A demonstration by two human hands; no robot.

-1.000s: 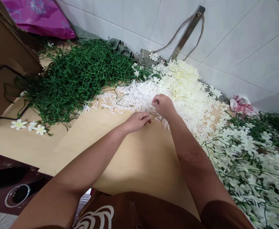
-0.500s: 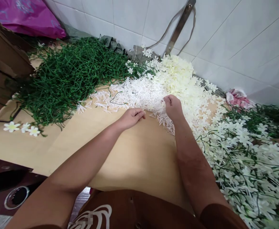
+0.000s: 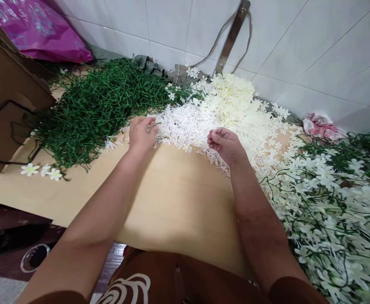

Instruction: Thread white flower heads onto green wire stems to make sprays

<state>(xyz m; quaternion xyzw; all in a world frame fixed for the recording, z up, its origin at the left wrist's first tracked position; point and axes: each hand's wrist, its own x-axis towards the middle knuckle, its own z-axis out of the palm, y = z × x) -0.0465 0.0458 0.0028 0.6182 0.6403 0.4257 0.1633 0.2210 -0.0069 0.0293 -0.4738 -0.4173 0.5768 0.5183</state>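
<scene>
My left hand is at the left edge of a heap of thin white artificial stamens, fingers spread and bent. Beside its fingertips lies a thin green stem; I see nothing gripped. My right hand is closed in a pinch over the heap's right side, with a small white stamen at its fingertips. Behind the left hand rises a tangled pile of green plastic stems. Cream flower heads are heaped beyond my right hand.
Assembled white flowers on green stems are piled at the right. Several loose flowers lie on the tan board at the left. A cardboard box and a purple bag stand far left; a tiled wall closes the back.
My left hand has moved left and away from me, from the bare board to the stamen heap, and its fingers have opened. My right hand stays nearly in place, turned so its pinch shows.
</scene>
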